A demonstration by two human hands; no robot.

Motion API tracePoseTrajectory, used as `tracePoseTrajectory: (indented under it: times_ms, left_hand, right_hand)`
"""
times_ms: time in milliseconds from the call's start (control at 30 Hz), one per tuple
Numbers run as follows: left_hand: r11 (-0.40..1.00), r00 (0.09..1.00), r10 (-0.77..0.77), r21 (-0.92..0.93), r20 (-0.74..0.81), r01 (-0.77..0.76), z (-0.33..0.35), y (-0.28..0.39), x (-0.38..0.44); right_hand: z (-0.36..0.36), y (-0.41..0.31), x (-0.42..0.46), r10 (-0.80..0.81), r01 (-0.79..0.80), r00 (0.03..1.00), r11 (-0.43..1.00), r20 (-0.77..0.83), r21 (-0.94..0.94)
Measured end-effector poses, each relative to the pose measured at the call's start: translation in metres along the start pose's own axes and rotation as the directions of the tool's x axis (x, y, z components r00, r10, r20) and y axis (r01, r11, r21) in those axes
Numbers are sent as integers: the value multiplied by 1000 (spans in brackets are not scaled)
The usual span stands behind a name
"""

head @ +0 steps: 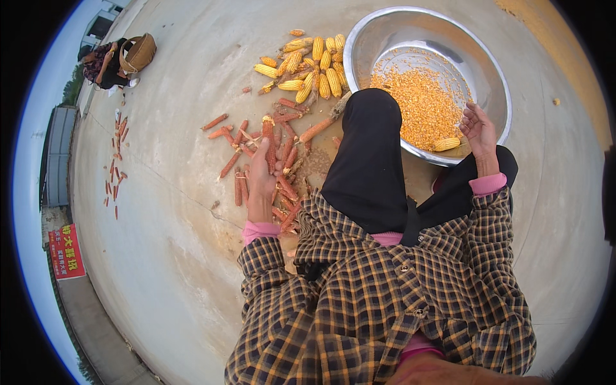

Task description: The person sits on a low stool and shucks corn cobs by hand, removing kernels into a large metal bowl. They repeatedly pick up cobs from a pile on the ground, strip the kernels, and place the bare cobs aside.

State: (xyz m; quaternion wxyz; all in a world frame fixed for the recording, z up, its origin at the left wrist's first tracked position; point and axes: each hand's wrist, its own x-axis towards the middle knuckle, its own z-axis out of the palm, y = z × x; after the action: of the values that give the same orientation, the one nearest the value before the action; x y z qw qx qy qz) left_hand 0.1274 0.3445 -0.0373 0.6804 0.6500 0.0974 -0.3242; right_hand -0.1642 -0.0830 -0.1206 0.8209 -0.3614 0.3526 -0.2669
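Note:
My left hand (263, 174) grips a stripped reddish corn cob (268, 131) upright above a heap of bare cobs (288, 186) on the concrete, left of my raised knee. Over the right part of a wide metal basin (500, 91), my right hand (480, 131) is raised with loosely curled fingers, and nothing shows in it. Loose yellow kernels (423, 103) cover much of the basin's bottom. One ear of corn (446, 144) lies on them near the rim, just left of my right hand. Several yellow ears (308, 62) are piled left of the basin.
My black-trousered knee (370, 144) stands against the basin's near side. Farther left, a person (102, 65) sits by a wicker basket (144, 54), with scattered cobs (118, 137) nearby. A yellow spread (553, 33) lies along the right edge. A red banner (67, 252) bears writing.

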Motion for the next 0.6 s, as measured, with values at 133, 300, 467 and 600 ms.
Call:
tracePoseTrajectory:
  times_ms: [133, 300, 467, 600]
  left_hand:
    - [919, 963, -143, 331, -231, 215, -56, -75, -3]
    - [914, 911, -140, 302, -388, 269, -97, -140, -7]
    - [987, 881, -36, 123, -471, 106, -135, -152, -4]
    - [986, 852, -46, 111, -521, 121, -153, -164, 4]
  right_hand:
    - [6, 4, -5, 44, -44, 999, 991, 1, -127]
    - [18, 10, -15, 87, -103, 994, 932, -63, -346]
    - [16, 15, -20, 129, -144, 989, 903, -66, -404]
    - [8, 24, -23, 153, -183, 983, 865, -101, -468]
